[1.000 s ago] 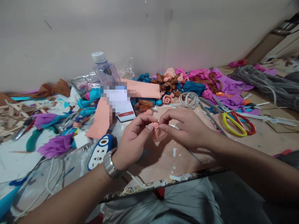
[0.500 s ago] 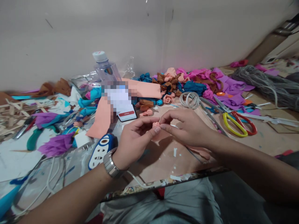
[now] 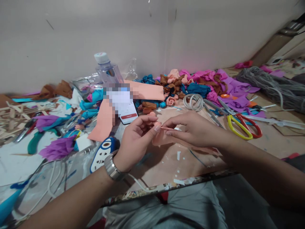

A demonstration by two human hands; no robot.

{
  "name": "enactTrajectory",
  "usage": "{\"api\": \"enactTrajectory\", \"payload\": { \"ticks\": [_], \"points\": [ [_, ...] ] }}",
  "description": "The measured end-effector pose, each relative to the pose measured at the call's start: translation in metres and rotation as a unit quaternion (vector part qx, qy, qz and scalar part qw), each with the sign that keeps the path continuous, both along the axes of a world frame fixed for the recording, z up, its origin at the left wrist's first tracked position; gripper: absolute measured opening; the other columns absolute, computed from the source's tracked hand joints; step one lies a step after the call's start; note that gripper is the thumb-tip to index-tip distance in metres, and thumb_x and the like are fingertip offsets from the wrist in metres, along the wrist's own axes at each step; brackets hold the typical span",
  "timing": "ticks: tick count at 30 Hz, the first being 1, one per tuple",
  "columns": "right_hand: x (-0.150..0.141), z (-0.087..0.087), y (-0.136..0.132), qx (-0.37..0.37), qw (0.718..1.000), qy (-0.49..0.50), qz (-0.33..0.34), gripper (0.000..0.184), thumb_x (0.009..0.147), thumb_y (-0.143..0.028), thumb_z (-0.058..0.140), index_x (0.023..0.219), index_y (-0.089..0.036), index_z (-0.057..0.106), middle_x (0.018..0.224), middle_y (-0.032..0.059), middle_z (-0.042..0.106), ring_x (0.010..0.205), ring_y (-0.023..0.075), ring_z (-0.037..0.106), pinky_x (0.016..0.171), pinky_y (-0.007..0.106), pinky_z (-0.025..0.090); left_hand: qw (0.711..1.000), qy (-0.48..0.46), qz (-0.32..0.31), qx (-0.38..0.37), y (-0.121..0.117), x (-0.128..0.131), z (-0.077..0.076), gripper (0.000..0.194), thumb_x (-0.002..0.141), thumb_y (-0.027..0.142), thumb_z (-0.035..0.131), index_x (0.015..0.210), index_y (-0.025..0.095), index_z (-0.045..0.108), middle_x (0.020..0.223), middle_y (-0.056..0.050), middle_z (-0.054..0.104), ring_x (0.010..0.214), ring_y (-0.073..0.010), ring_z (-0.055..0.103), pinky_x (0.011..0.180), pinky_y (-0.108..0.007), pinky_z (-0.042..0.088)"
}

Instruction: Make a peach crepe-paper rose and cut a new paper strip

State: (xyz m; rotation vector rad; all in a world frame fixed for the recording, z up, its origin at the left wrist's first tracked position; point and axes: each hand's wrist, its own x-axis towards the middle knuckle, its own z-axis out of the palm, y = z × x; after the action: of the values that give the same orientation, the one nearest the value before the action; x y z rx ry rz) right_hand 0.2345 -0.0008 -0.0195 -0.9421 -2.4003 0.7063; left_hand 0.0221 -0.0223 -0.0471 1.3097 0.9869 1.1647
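Observation:
Between the thumb and fingers of my left hand [image 3: 137,140] is the rolled end of a peach crepe paper strip, a small paper rose [image 3: 157,124]. My right hand [image 3: 188,128] pinches the crepe paper strip [image 3: 164,136] just right of the rose; the strip hangs below the fingers and trails right, under my right wrist. Part of it is hidden by the hand. Just beyond my fingers lie finished-looking peach paper roses [image 3: 170,101] and a phone [image 3: 128,116] with a blurred screen.
Yellow-and-red-handled scissors [image 3: 240,125] and a roll of clear tape [image 3: 193,102] lie to the right. A blue-and-white power strip [image 3: 104,154] is by my left wrist. Behind stand a plastic bottle [image 3: 107,70] and heaped coloured crepe paper [image 3: 200,87]. The table edge [image 3: 181,183] is near my lap.
My hands have moved slightly apart. The right fingers have shifted along the strip, and more of the peach strip now shows between and below the hands.

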Motion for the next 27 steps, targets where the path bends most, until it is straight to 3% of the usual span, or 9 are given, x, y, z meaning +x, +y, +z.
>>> {"api": "enactTrajectory", "payload": {
  "ticks": [5,17,27],
  "points": [
    [0.0024,0.0028,0.0010,-0.002,0.999,-0.037,0.009,0.022,0.099,-0.033,0.057,0.105,-0.023,0.076,0.090,-0.0003,0.077,0.076,0.0148,0.066,0.067,0.026,0.041,1.000,0.012,0.005,0.003,0.0009,0.0007,0.0003,0.025,0.085,0.032,0.076,0.104,0.017,0.068,0.121,-0.011,0.070,0.107,-0.0208,0.067,0.085,-0.030,0.056],
    [0.0048,0.0042,0.0033,0.014,1.000,-0.025,-0.006,0.020,0.098,-0.035,0.061,0.104,-0.023,0.076,0.094,-0.0010,0.078,0.080,0.0141,0.067,0.070,0.025,0.040,1.000,0.012,0.003,-0.002,0.0013,0.0007,0.0026,0.025,0.088,0.033,0.073,0.105,0.016,0.066,0.118,-0.009,0.071,0.102,-0.0169,0.067,0.086,-0.027,0.055],
    [0.0019,0.0036,0.0019,-0.005,1.000,-0.004,-0.016,0.017,0.094,-0.036,0.066,0.097,-0.022,0.076,0.092,-0.0021,0.077,0.080,0.0127,0.067,0.070,0.023,0.042,0.999,-0.012,-0.037,-0.014,0.0006,-0.0013,-0.0015,0.025,0.091,0.032,0.071,0.110,0.019,0.063,0.111,-0.005,0.071,0.102,-0.0138,0.067,0.090,-0.023,0.051]
  ]
}}
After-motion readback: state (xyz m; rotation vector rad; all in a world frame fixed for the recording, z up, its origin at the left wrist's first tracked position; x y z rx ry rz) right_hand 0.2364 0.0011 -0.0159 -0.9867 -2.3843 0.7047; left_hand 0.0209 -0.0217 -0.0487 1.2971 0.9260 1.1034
